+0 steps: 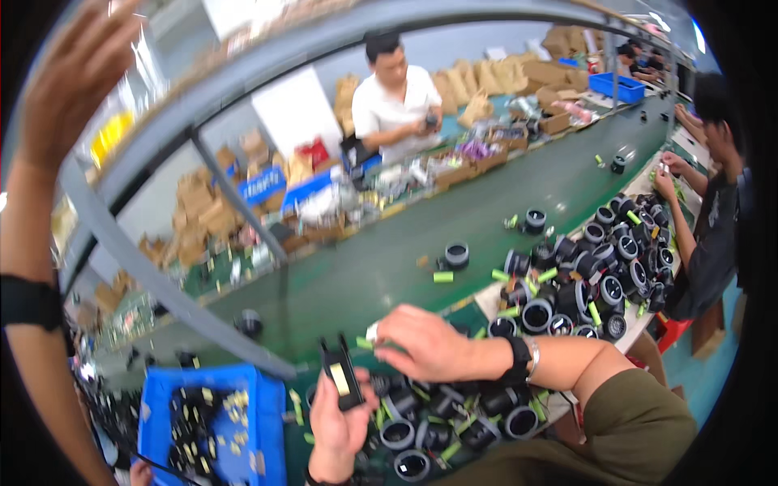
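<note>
My left hand (336, 425), palm up, grips a flat black plastic part (344, 379) with two prongs on its upper end and a pale yellow patch on its face. Just to the right, my right hand (425, 344) pinches a small white piece (373, 332); its kind is too blurred to tell. Below and around both hands lies a heap of black round housings with grey rims (397, 435), mixed with light green strips (449, 450). Left of my left hand stands a blue bin (263, 421) holding several black parts with pale yellow patches.
A green conveyor belt (356, 275) crosses ahead, carrying a few housings. More housings (596, 275) pile up at right beside a seated co-worker (705, 211). Another person's raised arm (32, 219) fills the left edge. Grey metal frame posts (178, 292) stand over the belt; a white-shirted person (397, 97) works opposite.
</note>
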The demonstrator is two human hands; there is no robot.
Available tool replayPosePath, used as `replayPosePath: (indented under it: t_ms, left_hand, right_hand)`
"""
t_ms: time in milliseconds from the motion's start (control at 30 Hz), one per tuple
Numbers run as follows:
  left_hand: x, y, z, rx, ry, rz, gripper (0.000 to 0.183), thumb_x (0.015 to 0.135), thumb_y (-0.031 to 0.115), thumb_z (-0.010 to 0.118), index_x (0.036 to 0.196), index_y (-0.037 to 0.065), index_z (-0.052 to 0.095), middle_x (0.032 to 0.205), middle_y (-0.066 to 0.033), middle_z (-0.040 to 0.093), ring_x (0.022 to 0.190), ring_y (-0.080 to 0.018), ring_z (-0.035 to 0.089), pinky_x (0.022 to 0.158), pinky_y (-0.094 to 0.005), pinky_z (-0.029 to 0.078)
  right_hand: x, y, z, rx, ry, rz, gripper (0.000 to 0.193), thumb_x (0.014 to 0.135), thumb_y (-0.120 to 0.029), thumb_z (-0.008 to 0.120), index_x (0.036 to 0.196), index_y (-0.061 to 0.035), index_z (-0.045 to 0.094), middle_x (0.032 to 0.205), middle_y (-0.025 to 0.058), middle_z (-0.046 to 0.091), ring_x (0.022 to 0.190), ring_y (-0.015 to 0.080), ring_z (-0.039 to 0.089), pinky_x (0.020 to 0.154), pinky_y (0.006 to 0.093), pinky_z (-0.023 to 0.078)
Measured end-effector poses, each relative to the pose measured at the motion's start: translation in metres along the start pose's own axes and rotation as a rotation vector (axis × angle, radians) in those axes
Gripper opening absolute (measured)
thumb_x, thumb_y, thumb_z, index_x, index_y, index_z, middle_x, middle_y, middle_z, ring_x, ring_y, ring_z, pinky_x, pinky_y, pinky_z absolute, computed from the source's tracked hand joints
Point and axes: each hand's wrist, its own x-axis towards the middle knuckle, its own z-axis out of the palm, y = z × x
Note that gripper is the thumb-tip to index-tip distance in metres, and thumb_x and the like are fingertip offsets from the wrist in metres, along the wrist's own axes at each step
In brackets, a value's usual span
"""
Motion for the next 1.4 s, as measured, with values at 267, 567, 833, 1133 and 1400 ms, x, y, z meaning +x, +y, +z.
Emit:
replayPosePath:
  t_ms: [267, 567, 833, 1133, 1400]
  left_hand:
    - [-0.080, 0.013, 0.002, -0.341, 0.404, -0.065, 0.039, 0.097, 0.036, 0.025, 0.123, 0.010, 0.039, 0.122, -0.0084, 0.048, 0.113, -0.0224, 0.046, 0.094, -0.0423, 0.038]
    - [-0.087, 0.001, 0.004, -0.312, 0.405, -0.128, 0.040, 0.098, 0.035, 0.023, 0.130, 0.013, 0.032, 0.127, -0.0061, 0.042, 0.117, -0.0205, 0.041, 0.099, -0.0416, 0.034]
    - [-0.083, -0.001, 0.010, -0.258, 0.455, -0.199, 0.048, 0.097, 0.034, 0.029, 0.138, 0.011, 0.020, 0.133, -0.0051, 0.035, 0.124, -0.0200, 0.032, 0.104, -0.0407, 0.027]
    - [-0.091, 0.009, -0.034, -0.384, 0.608, -0.061, 0.039, 0.095, 0.038, 0.035, 0.116, 0.007, 0.046, 0.109, -0.0109, 0.055, 0.076, -0.0181, 0.057, 0.063, -0.0325, 0.050]
    - [-0.106, 0.022, -0.061, -0.297, 0.767, 0.020, 0.037, 0.096, 0.035, 0.035, 0.122, 0.010, 0.044, 0.114, -0.0131, 0.055, 0.075, -0.0193, 0.059, 0.059, -0.0323, 0.050]
  right_hand:
    - [-0.007, -0.042, 0.059, 0.169, -0.117, -0.171, 0.020, 0.073, -0.003, 0.061, 0.091, -0.0046, 0.053, 0.070, 0.0060, 0.052, 0.069, 0.0238, 0.050, 0.060, 0.0339, 0.043]
    - [-0.018, -0.043, 0.059, 0.054, -0.219, -0.355, 0.029, 0.068, -0.004, 0.064, 0.095, -0.0015, 0.054, 0.081, 0.0079, 0.059, 0.076, 0.0236, 0.056, 0.068, 0.0320, 0.049]
    - [-0.014, -0.036, 0.058, 0.097, -0.321, -0.312, 0.025, 0.070, -0.007, 0.057, 0.092, -0.0010, 0.050, 0.075, 0.0062, 0.052, 0.067, 0.0225, 0.050, 0.061, 0.0334, 0.043]
    - [0.057, 0.057, 0.046, -0.039, -0.041, 0.295, 0.017, 0.077, -0.001, 0.054, 0.094, -0.0006, 0.051, 0.074, 0.0070, 0.060, 0.063, 0.0139, 0.060, 0.058, 0.0281, 0.047]
    - [0.035, 0.110, 0.109, -0.356, -1.029, 0.294, 0.018, 0.081, -0.019, 0.051, 0.089, -0.0048, 0.059, 0.084, 0.0193, 0.061, 0.082, 0.0370, 0.059, 0.073, 0.0461, 0.048]
